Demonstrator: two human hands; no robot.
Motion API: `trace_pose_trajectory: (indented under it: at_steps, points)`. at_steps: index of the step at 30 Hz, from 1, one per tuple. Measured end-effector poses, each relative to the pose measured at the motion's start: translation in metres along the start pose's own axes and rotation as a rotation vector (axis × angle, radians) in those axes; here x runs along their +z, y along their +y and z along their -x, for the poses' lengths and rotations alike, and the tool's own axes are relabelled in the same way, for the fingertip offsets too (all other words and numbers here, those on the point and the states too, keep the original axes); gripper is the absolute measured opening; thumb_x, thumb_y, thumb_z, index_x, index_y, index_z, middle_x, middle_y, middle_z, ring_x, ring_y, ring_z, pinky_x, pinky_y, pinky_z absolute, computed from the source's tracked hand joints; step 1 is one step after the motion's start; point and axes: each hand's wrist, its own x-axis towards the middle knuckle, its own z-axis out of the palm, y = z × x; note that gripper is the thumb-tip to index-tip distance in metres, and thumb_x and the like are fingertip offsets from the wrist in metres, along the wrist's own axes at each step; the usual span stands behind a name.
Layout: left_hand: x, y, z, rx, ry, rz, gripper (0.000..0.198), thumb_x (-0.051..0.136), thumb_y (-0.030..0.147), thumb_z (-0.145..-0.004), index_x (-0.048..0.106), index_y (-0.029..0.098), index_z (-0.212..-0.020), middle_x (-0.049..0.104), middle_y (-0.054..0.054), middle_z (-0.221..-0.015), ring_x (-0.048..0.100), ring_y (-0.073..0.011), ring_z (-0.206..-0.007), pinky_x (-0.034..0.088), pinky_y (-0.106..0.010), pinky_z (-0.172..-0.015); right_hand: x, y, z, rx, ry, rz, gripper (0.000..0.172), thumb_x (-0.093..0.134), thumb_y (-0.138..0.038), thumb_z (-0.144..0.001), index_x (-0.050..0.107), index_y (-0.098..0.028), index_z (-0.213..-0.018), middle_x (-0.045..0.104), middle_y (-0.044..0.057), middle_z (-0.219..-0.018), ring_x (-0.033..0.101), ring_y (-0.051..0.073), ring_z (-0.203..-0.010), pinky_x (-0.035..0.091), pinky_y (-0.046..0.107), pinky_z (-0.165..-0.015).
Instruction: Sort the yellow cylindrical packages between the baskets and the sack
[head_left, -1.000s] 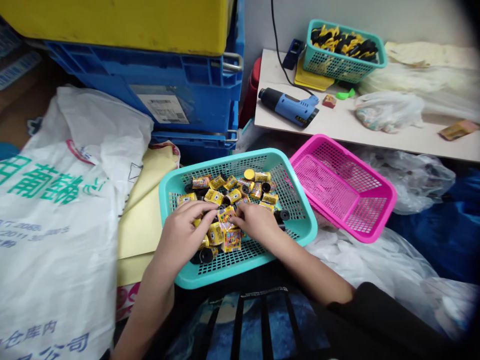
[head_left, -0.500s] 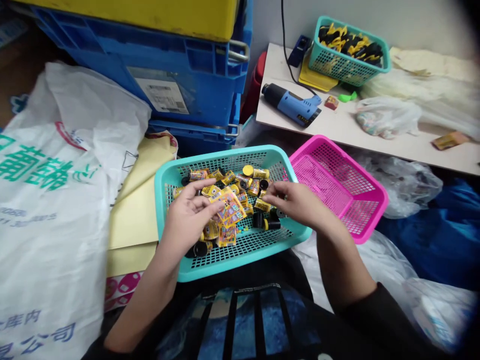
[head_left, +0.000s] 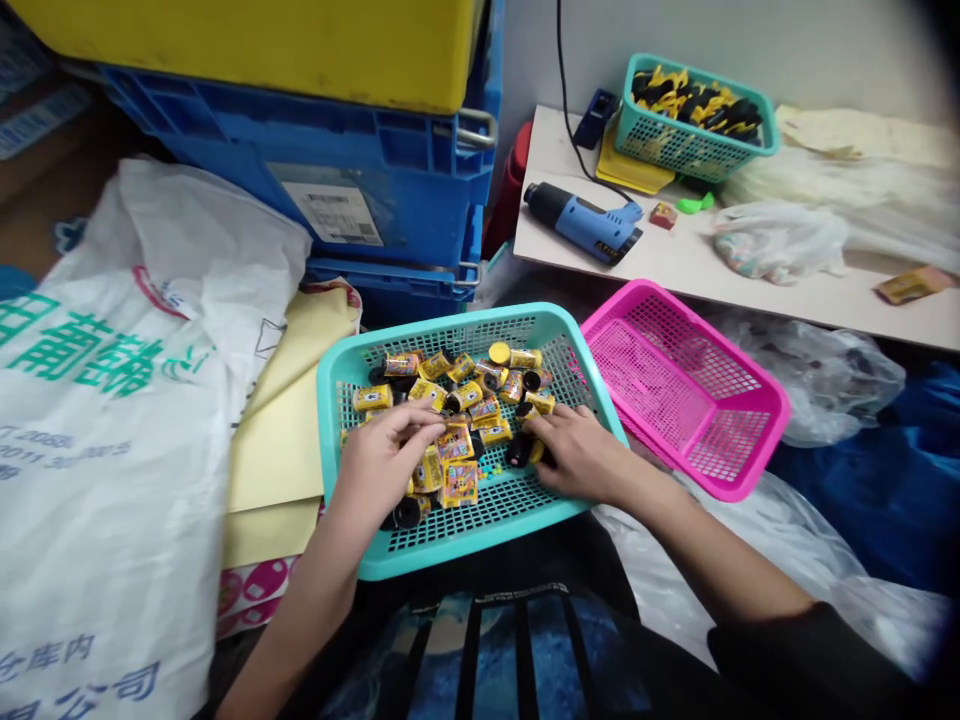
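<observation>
head view: the near teal mesh basket [head_left: 450, 330] is being worked over by both hands, and a heap of small yellow-and-black rolls [head_left: 373, 398] and flat printed yellow sachets [head_left: 460, 484] is being held inside it, spread across its floor. the left hand [head_left: 386, 465] is being laid over the near left of the heap, with its fingers stretched toward the middle. the right hand [head_left: 581, 455] is being pressed against the heap's right edge, its fingertips [head_left: 546, 428] lying just beyond a black cylinder [head_left: 517, 452]. neither grip is being shown clenched, but whether either is grasping a piece cannot be told, as the fingers are hiding what lies beneath them. a pink mesh basket [head_left: 675, 306] is being kept just beside the near basket on the right, with cream paper sheets [head_left: 281, 440] on the left. a blue heat gun [head_left: 581, 222] and a smaller teal basket [head_left: 697, 76] are being carried on the far surface [head_left: 810, 300]. the main risk is judged to be tipping: firm support under the near basket is not being shown, so hard pressing near its rim could tilt it and spill pieces. tiny green bits [head_left: 487, 470] lying on the mesh could also be lost through its holes if it is jolted.
</observation>
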Motion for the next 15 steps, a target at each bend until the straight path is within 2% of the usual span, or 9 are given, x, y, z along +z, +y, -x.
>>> trace_pose_trajectory:
  at_steps: [1,3,5,7,10,13,15]
  points:
    - [-0.002,0.000,0.001,0.021,0.034,-0.017,0.016,0.067,0.037,-0.078,0.073,0.022,-0.076,0.075,-0.005,-0.101,0.069,-0.0223,-0.096,0.053,-0.035,-0.088,-0.003,0.004,0.001,-0.024,0.062,-0.108,0.038,0.063,-0.022,-0.082,0.062,-0.013,-0.118,0.057,0.009,-0.112,0.049,0.026,-0.110,0.034,0.040,-0.094]
    - [-0.005,0.002,0.003,-0.017,0.083,0.001,0.018,0.070,0.037,-0.076,0.075,0.023,-0.086,0.075,-0.004,-0.088,0.069,-0.0199,-0.084,0.055,-0.032,-0.079,-0.010,0.007,0.003,-0.062,0.182,-0.379,0.036,0.058,-0.030,-0.087,0.062,-0.016,-0.121,0.056,0.008,-0.117,0.052,0.021,-0.107,0.039,0.036,-0.095]
    - [-0.007,0.004,0.005,-0.106,0.091,0.099,0.036,0.073,0.037,-0.075,0.070,0.022,-0.107,0.071,0.000,-0.070,0.067,-0.0166,-0.066,0.053,-0.028,-0.064,-0.018,0.005,0.002,-0.076,0.277,-0.706,0.033,0.058,-0.037,-0.090,0.062,-0.015,-0.113,0.056,0.008,-0.111,0.055,0.015,-0.097,0.044,0.029,-0.086]
    - [-0.008,0.007,0.006,-0.142,0.080,0.192,0.048,0.074,0.036,-0.074,0.063,0.020,-0.118,0.069,0.002,-0.063,0.065,-0.0152,-0.060,0.052,-0.025,-0.059,-0.025,-0.004,-0.002,-0.120,0.325,-1.048,0.037,0.065,-0.041,-0.087,0.056,-0.012,-0.107,0.056,0.007,-0.099,0.055,0.011,-0.085,0.046,0.023,-0.074]
    - [-0.008,0.011,0.007,-0.129,0.048,0.250,0.031,0.071,0.036,-0.077,0.068,0.018,-0.102,0.073,-0.002,-0.071,0.067,-0.0149,-0.065,0.053,-0.023,-0.060,-0.029,-0.022,-0.016,-0.269,0.334,-1.436,0.041,0.071,-0.038,-0.085,0.049,-0.014,-0.110,0.054,0.005,-0.098,0.056,0.009,-0.083,0.049,0.018,-0.071]
    - [-0.008,0.010,0.007,-0.114,0.074,0.286,0.023,0.072,0.040,-0.076,0.071,0.018,-0.084,0.076,-0.006,-0.082,0.070,-0.0163,-0.071,0.056,-0.024,-0.062,-0.026,-0.035,-0.030,-0.319,0.321,-1.568,0.039,0.070,-0.037,-0.088,0.052,-0.017,-0.116,0.054,0.006,-0.108,0.058,0.009,-0.091,0.052,0.018,-0.076]
    - [-0.007,0.006,0.007,-0.107,0.113,0.314,0.024,0.074,0.041,-0.076,0.073,0.018,-0.083,0.076,-0.006,-0.082,0.071,-0.0168,-0.073,0.057,-0.024,-0.065,-0.022,-0.039,-0.036,-0.306,0.321,-1.590,0.038,0.070,-0.040,-0.088,0.055,-0.015,-0.113,0.055,0.005,-0.103,0.059,0.008,-0.086,0.052,0.017,-0.074]
